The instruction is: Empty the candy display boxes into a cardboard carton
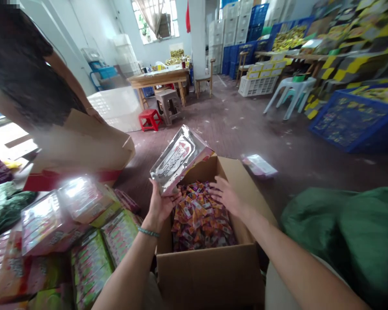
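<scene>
A cardboard box point(210, 275) stands in front of me with its top open, partly filled with small wrapped candies point(200, 215) in orange and purple. My left hand point(160, 200) grips the near lower corner of a tilted display box point(179, 159) with a shiny clear window, held over the far left side of the carton. Inside that box the contents cannot be made out. Over the candies on the right, my right hand point(228, 196) hovers with fingers spread and nothing in it.
At left, several packaged candy boxes point(93, 262) are stacked beside the carton. A person point(22, 64) there handles a large cardboard box point(84, 150). A green sack point(342, 241) lies at right; a small package point(260, 165) is on the floor. Further off stand a red stool point(149, 119) and a blue crate point(352, 116).
</scene>
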Demonstrator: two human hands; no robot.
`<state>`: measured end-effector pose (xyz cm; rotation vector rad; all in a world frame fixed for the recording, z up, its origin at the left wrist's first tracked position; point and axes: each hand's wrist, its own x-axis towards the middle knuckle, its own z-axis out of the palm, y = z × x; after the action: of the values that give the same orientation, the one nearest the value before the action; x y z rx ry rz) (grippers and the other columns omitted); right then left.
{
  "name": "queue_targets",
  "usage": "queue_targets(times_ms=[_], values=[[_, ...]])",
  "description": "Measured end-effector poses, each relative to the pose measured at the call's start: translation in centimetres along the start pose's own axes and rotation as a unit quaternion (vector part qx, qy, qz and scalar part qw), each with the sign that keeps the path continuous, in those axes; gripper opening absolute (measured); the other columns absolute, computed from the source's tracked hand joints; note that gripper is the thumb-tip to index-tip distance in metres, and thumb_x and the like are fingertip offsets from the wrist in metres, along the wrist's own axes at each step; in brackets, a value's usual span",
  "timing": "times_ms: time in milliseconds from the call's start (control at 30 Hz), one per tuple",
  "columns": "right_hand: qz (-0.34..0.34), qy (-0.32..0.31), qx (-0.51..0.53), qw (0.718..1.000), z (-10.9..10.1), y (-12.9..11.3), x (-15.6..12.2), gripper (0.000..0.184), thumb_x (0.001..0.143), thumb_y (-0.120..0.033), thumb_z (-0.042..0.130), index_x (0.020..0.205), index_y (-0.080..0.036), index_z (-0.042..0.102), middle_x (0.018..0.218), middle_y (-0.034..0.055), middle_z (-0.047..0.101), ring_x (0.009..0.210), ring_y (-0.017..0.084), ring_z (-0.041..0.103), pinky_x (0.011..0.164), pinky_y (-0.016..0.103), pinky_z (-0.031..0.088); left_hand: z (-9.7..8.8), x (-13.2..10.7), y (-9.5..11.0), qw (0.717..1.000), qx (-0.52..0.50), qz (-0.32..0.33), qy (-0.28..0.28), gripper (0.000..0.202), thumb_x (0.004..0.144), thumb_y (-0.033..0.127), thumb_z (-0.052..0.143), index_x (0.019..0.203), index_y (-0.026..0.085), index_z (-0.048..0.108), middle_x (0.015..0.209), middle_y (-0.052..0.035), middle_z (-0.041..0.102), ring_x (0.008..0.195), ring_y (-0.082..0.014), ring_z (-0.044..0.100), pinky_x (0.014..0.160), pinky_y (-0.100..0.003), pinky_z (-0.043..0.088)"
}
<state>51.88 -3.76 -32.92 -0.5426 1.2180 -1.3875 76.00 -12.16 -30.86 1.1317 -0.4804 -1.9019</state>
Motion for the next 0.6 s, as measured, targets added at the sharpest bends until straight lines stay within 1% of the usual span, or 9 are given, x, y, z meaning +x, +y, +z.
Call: queue_targets(times_ms=[33,100,167,233,333,433,500,567,600], values=[[0.006,-0.029,0.067,0.997,-0.3,-1.2,-0.4,0.076,0.063,-0.077,0.08,0.118,-0.028,0.062,0.121,0.0106,0.073,0.109,0.028,0.071,0.093,0.041,0.058,0.1,-0.2,0.0,1.0,0.003,0.0,-0.011,0.085,0.091,0.084,0.03,0.101,0.011,0.072,0.075,-0.0159,0.074,0.07,-0.0246,0.072,0.075,-0.04,0.063],[-0.003,-0.098,0.15,0.984,-0.9,-3.2,-1.2,0.08,0.071,-0.086,0.067,0.123,-0.026,0.059,0.127,0.0137,0.071,0.119,0.028,0.068,0.101,0.042,0.055,0.2,-0.4,-0.2,0.999,0.027,-0.016,-0.04,0.076,0.094,0.078,0.035,0.102,0.013,0.072,0.078,-0.0152,0.075,0.071,-0.024,0.073,0.077,-0.04,0.062],[-0.015,-0.124,0.163,0.979,-1.3,-4.5,-2.1,0.07,0.077,-0.081,0.065,0.117,-0.023,0.062,0.121,0.0131,0.073,0.12,0.028,0.068,0.1,0.042,0.056,0.4,-0.3,-0.8,0.994,0.073,-0.048,-0.064,0.065,0.097,0.07,0.042,0.11,0.014,0.073,0.083,-0.014,0.076,0.069,-0.0236,0.072,0.077,-0.04,0.061],[-0.028,-0.113,0.148,0.982,-1.8,-5.2,-2.9,0.054,0.078,-0.068,0.072,0.108,-0.024,0.065,0.111,0.0097,0.076,0.115,0.029,0.069,0.093,0.042,0.06,0.9,-0.2,-1.7,0.986,0.123,-0.085,-0.08,0.061,0.098,0.065,0.045,0.119,0.014,0.071,0.086,-0.0143,0.076,0.069,-0.0244,0.072,0.075,-0.039,0.06],[-0.071,-0.079,0.124,0.987,-3.0,-6.1,-4.0,0.042,0.07,-0.055,0.082,0.096,-0.025,0.068,0.098,0.0059,0.078,0.107,0.03,0.072,0.082,0.041,0.063,1.8,-0.5,-3.0,0.973,0.183,-0.104,-0.092,0.07,0.097,0.068,0.043,0.139,0.015,0.063,0.089,-0.0151,0.075,0.072,-0.0246,0.073,0.071,-0.036,0.059],[-0.161,-0.016,0.084,0.983,-5.4,-7.4,-4.2,0.045,0.06,-0.046,0.09,0.096,-0.025,0.071,0.096,0.004,0.078,0.105,0.03,0.072,0.086,0.041,0.062,1.8,-1.4,-2.5,0.972,0.23,-0.035,-0.038,0.073,0.096,0.07,0.046,0.156,0.028,0.045,0.093,-0.0121,0.074,0.074,-0.0219,0.073,0.068,-0.032,0.058],[-0.2,0.045,0.017,0.979,-7.8,-8.3,-3.6,0.053,0.055,-0.043,0.092,0.1,-0.024,0.072,0.099,0.0042,0.078,0.102,0.03,0.073,0.089,0.043,0.061,0.8,-2.1,-0.5,0.973,0.232,0.007,-0.002,0.067,0.098,0.064,0.048,0.152,0.024,0.049,0.094,-0.0132,0.074,0.075,-0.0213,0.074,0.068,-0.031,0.059],[-0.204,0.13,-0.1,0.965,-10.4,-8.7,-3.0,0.06,0.052,-0.05,0.091,0.101,-0.021,0.072,0.096,0.0059,0.078,0.095,0.03,0.073,0.088,0.044,0.06,-1.1,-2.8,2.2,0.974,0.223,0.027,0.025,0.052,0.101,0.054,0.048,0.133,0.015,0.063,0.092,-0.0147,0.073,0.074,-0.0202,0.072,0.068,-0.03,0.059],[-0.198,0.17,-0.159,0.952,-11.7,-8.7,-2.7,0.062,0.051,-0.055,0.09,0.099,-0.019,0.072,0.093,0.0071,0.077,0.092,0.03,0.072,0.086,0.045,0.06,-2.4,-3.2,3.6,0.974,0.219,0.039,0.045,0.044,0.102,0.048,0.049,0.121,0.013,0.067,0.09,-0.0138,0.073,0.072,-0.0189,0.071,0.067,-0.029,0.059]])
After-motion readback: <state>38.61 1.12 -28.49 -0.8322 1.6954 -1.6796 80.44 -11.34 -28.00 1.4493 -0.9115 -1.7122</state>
